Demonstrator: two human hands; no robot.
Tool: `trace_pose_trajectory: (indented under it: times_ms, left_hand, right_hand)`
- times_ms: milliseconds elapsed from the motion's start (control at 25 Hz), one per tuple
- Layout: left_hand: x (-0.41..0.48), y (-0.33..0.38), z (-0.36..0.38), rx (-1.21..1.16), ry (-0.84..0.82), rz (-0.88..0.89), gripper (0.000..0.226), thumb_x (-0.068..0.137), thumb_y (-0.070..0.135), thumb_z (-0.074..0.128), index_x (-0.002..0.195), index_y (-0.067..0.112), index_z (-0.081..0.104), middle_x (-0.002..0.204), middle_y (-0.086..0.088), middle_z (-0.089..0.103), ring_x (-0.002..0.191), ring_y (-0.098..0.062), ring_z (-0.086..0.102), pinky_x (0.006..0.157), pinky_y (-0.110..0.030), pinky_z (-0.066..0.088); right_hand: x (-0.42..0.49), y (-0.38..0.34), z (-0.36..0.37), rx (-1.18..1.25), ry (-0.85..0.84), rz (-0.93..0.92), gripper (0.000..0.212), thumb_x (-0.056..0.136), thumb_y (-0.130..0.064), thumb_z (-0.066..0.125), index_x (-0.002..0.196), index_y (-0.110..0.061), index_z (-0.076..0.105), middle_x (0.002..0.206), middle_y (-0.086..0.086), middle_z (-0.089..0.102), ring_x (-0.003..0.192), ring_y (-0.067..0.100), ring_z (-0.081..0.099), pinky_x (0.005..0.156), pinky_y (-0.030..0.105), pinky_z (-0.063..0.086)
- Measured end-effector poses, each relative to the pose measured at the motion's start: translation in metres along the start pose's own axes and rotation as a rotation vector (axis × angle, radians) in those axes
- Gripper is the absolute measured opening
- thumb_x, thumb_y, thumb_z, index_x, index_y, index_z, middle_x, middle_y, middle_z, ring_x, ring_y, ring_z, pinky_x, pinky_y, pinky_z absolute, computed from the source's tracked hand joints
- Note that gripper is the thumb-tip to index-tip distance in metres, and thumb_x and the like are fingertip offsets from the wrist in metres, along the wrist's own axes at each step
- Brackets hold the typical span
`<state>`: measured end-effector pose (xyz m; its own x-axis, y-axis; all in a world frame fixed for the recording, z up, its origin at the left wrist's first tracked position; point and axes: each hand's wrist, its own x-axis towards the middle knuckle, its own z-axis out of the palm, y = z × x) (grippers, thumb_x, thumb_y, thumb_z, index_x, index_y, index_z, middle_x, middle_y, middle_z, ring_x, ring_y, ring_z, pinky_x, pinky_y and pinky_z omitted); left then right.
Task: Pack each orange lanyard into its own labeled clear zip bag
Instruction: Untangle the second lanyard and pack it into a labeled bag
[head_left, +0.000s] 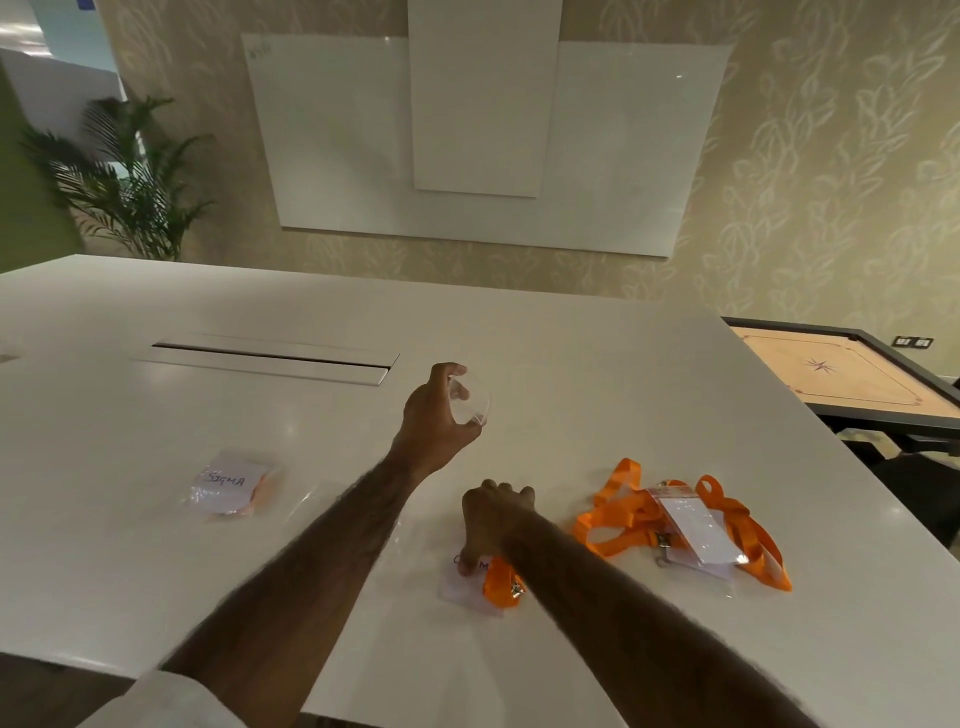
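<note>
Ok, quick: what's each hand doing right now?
Left hand: raised, gripping a clear bag.
Right hand: pressing down on a labeled bag with lanyard.

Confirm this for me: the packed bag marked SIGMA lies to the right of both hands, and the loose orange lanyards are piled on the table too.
Wrong side. In the head view the SIGMA bag lies to the left of both the left hand and the right hand. The loose orange lanyards are indeed piled on the table, to the right of the hands.
</note>
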<state>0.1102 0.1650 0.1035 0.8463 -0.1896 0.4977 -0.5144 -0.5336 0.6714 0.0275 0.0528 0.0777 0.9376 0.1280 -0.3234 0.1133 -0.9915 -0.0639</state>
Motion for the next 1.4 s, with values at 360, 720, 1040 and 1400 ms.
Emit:
trace_pose_trajectory:
  times_ms: [360, 720, 1040, 1400]
  left_hand:
    - [0.003, -0.004, -0.001, 0.018, -0.028, 0.001, 0.071, 0.076, 0.026, 0.084, 0.132, 0.02, 0.041, 0.105, 0.006, 0.063, 0.108, -0.016, 0.059, 0.105, -0.048, 0.045]
    - [0.007, -0.006, 0.002, 0.036, -0.042, 0.007, 0.073, 0.075, 0.028, 0.084, 0.133, 0.022, 0.041, 0.106, 0.006, 0.063, 0.106, -0.014, 0.059, 0.104, -0.048, 0.046]
    - [0.011, -0.007, 0.004, 0.05, -0.036, 0.009, 0.074, 0.074, 0.029, 0.085, 0.132, 0.024, 0.04, 0.104, 0.009, 0.062, 0.104, -0.011, 0.058, 0.103, -0.048, 0.047]
    - [0.012, -0.017, -0.003, 0.045, -0.014, -0.008, 0.072, 0.075, 0.023, 0.084, 0.134, 0.019, 0.043, 0.105, 0.004, 0.064, 0.106, -0.017, 0.06, 0.101, -0.049, 0.047]
  right_hand:
    - [0.017, 0.006, 0.003, 0.11, -0.02, 0.013, 0.069, 0.06, -0.04, 0.091, 0.112, -0.012, 0.056, 0.107, 0.01, 0.056, 0.105, 0.029, 0.053, 0.095, 0.048, 0.041]
    - [0.025, 0.019, -0.002, 0.479, 0.067, -0.08, 0.035, 0.076, -0.019, 0.082, 0.107, -0.014, 0.067, 0.11, 0.002, 0.064, 0.102, 0.022, 0.059, 0.092, 0.046, 0.056]
    - [0.032, 0.026, -0.008, 0.428, 0.114, -0.108, 0.027, 0.085, 0.008, 0.064, 0.104, -0.01, 0.071, 0.115, 0.004, 0.063, 0.097, 0.017, 0.058, 0.073, 0.024, 0.054]
    - [0.023, 0.037, -0.034, 0.759, 0.298, -0.125, 0.041, 0.075, 0.017, 0.046, 0.094, -0.005, 0.075, 0.087, -0.001, 0.064, 0.07, 0.008, 0.054, 0.054, 0.015, 0.042]
